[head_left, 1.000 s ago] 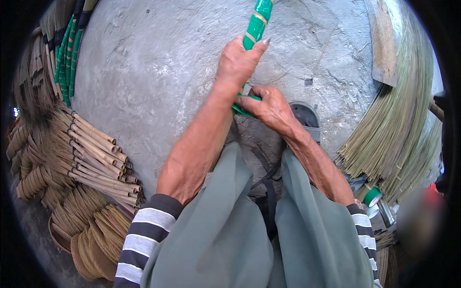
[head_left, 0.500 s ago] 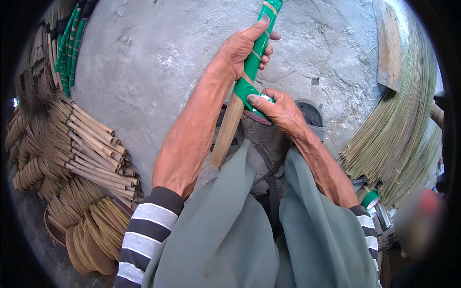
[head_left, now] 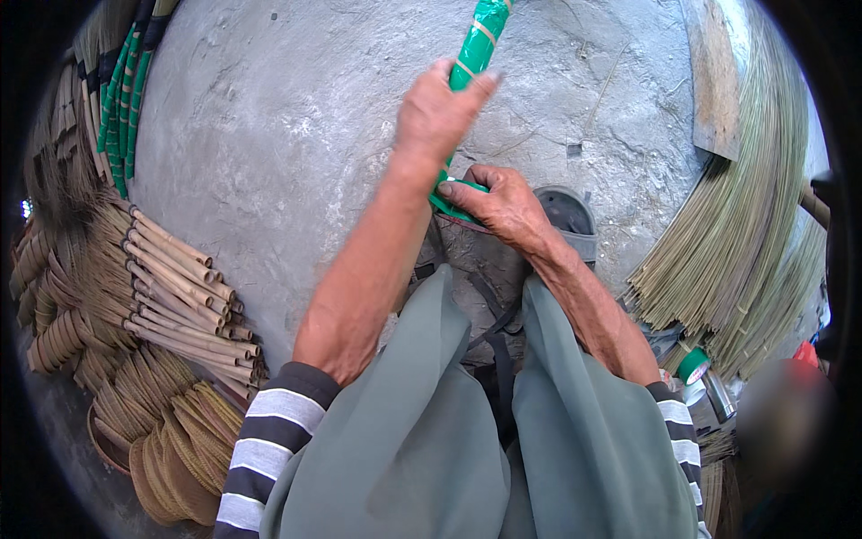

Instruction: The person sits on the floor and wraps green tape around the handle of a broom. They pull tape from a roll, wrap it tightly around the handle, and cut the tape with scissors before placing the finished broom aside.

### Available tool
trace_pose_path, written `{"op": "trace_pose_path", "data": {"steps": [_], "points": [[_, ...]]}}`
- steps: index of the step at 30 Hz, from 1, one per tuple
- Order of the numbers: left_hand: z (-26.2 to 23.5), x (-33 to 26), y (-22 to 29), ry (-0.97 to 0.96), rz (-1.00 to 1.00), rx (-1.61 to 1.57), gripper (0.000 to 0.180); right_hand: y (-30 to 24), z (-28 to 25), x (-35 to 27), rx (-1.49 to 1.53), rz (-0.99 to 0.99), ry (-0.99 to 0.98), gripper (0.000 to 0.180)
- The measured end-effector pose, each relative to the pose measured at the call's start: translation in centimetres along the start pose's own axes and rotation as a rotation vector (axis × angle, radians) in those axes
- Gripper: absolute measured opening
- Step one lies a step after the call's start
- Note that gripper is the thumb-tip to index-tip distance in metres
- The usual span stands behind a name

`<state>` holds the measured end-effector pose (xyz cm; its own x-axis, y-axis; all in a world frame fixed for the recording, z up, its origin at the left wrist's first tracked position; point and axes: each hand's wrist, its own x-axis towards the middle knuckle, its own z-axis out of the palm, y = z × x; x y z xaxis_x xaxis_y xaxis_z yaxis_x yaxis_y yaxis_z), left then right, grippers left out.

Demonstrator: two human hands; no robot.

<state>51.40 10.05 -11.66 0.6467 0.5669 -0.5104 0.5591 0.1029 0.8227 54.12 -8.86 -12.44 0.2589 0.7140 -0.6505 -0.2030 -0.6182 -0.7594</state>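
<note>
A wooden stick wrapped in glossy green tape (head_left: 477, 47), with thin tan bands left between the turns, slants up to the top edge. My left hand (head_left: 435, 115) is closed around the wrapped part, its thumb smeared by motion. Lower down, my right hand (head_left: 505, 205) pinches a roll of green tape (head_left: 460, 208) against the stick between thumb and fingers. Most of the roll is hidden by that hand. My left forearm covers the bare lower end of the stick.
Bundled bamboo-handled brooms (head_left: 184, 278) and woven coils (head_left: 180, 440) lie at left, with green-taped handles (head_left: 119, 108) behind. At right are long thin stalks (head_left: 732, 225), a wooden board (head_left: 716, 81) and another green tape roll (head_left: 692, 366). Between them is rough concrete floor (head_left: 296, 117).
My left hand has slid down the stick toward the right hand and turned, showing its back. The right hand, with the tape roll, has shifted slightly left.
</note>
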Motion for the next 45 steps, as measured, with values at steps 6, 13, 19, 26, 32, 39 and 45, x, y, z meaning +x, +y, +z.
{"op": "trace_pose_path", "data": {"steps": [6,13,19,26,32,39,45], "points": [[-0.4,-0.3,0.8,-0.333,-0.256,-0.523,0.062,-0.2,0.0,-0.5,0.145,0.094,-0.004,0.056],[1.3,-0.9,-0.8,0.141,0.086,0.300,0.060,-1.3,0.7,-0.6,-0.027,0.011,0.054,0.057],[1.1,-0.4,-1.9,0.070,0.031,0.093,0.056,-0.9,1.1,-0.8,0.009,0.037,0.020,0.054],[-0.5,1.4,0.8,-0.236,-0.095,-0.296,0.062,-2.6,0.1,0.1,0.167,0.034,0.036,0.053],[0.8,0.1,-0.1,-0.064,-0.121,-0.086,0.054,-2.2,0.2,-0.2,-0.211,-0.016,0.070,0.056],[-0.2,0.9,0.1,0.043,0.165,-0.016,0.053,-2.0,-0.3,0.0,-0.139,-0.100,0.104,0.060],[-1.3,-0.6,0.0,-0.284,-0.238,-0.568,0.058,-1.3,0.3,-0.6,0.181,0.131,-0.086,0.055]]}}
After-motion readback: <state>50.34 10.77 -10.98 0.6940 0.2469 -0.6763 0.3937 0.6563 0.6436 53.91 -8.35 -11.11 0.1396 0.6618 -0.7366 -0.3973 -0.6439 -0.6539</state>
